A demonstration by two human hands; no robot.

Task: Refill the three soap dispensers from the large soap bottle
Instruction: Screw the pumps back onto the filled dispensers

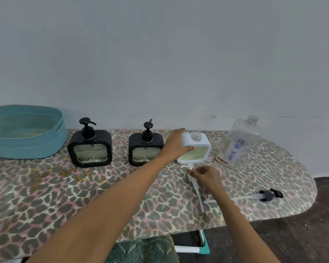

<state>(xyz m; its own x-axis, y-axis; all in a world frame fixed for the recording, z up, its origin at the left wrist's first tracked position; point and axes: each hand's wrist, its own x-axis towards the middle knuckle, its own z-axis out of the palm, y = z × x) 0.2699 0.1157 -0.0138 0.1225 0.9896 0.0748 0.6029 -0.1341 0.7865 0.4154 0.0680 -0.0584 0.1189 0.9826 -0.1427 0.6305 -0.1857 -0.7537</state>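
A person's left hand (176, 144) wraps its grip around the left side of a white soap dispenser (195, 149), thumb on the front, holding it upright near the back-right of the leopard-print tabletop (65, 192). The dispenser's neck is open, w/ pale green liquid showing through its front window. Right hand (205, 176), just in front of the dispenser, pinches a white pump (193, 179) near its head, fingers curled shut on it; the pump's long tube slants down toward the person & its tip is at the tabletop.

Two black dispensers, pumps on, stand to the left: black dispenser at far left (90, 148) & black dispenser in the middle (146, 149), apart from each other, the latter just beside the left wrist. Right of the white one stands the large clear bottle (237, 143), uncapped, hand-lettered "DISH SOAP", looking nearly empty. Its black pump (268, 195) lies on its side well apart, near the tabletop's rounded right end. A teal basket (27, 147) sits at the back-left corner, beside the far-left dispenser.
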